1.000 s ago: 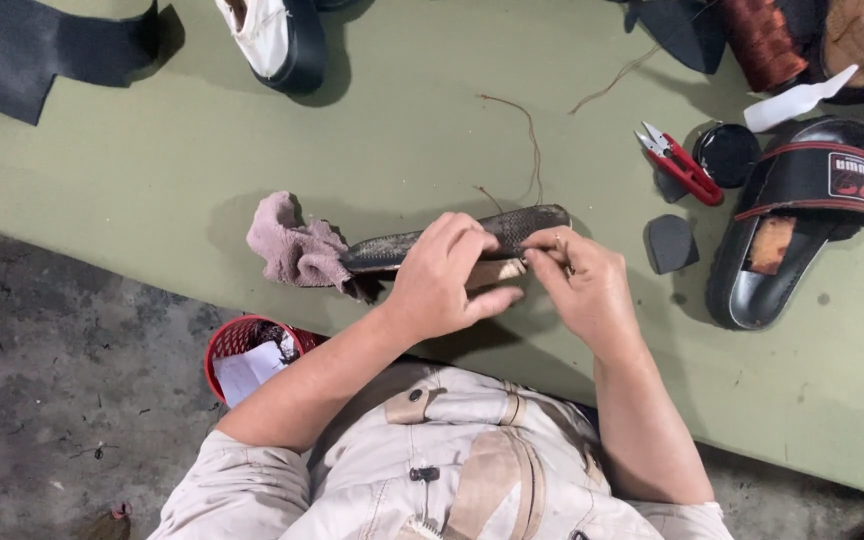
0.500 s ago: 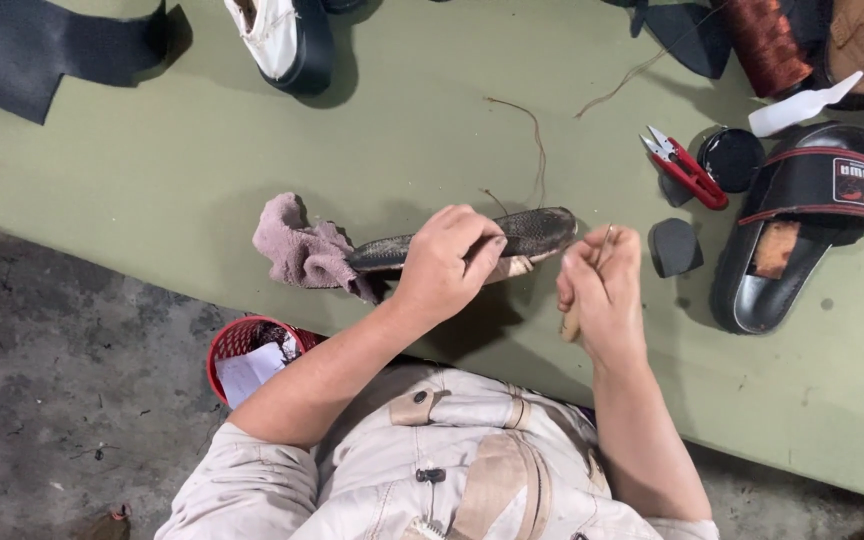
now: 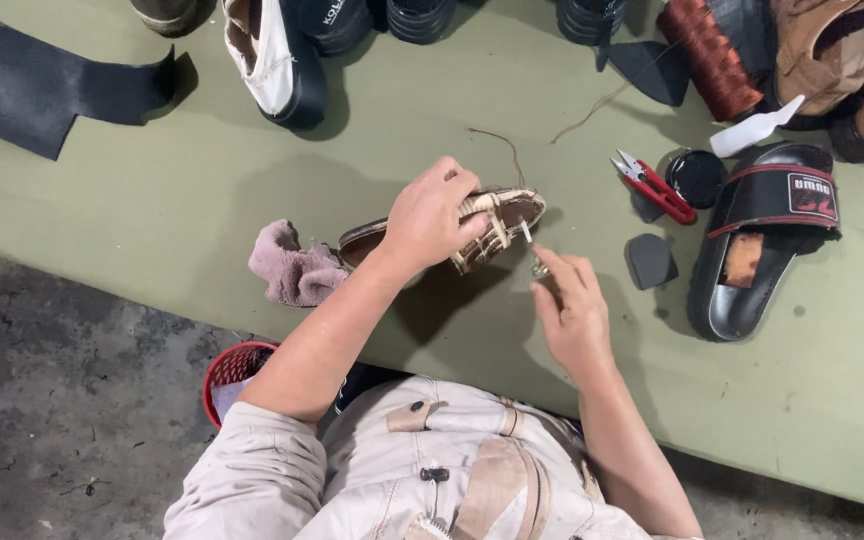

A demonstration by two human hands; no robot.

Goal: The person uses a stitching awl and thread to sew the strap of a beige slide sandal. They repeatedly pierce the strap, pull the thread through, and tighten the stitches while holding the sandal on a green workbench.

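My left hand (image 3: 430, 218) grips a strappy tan sandal (image 3: 504, 222) from above, holding it tilted just over the green mat (image 3: 152, 200). My right hand (image 3: 570, 310) pinches a thin metal needle-like tool (image 3: 532, 250) whose tip touches the sandal's front straps. A brown thread (image 3: 500, 148) trails from the sandal toward the back of the mat. A crumpled pinkish cloth (image 3: 292, 268) lies against the sandal's heel end.
Red snips (image 3: 652, 186), a round black tin (image 3: 696, 178) and a dark rubber piece (image 3: 649, 262) lie to the right. A black slide sandal (image 3: 752, 240), a brown thread spool (image 3: 707, 55), other shoes (image 3: 277, 55) and a black sheet (image 3: 42, 90) surround. A red basket (image 3: 232, 372) sits on the floor.
My right hand pulled away to the right and came back with the tool to the sandal's front. My left hand turned the sandal so its straps face up.
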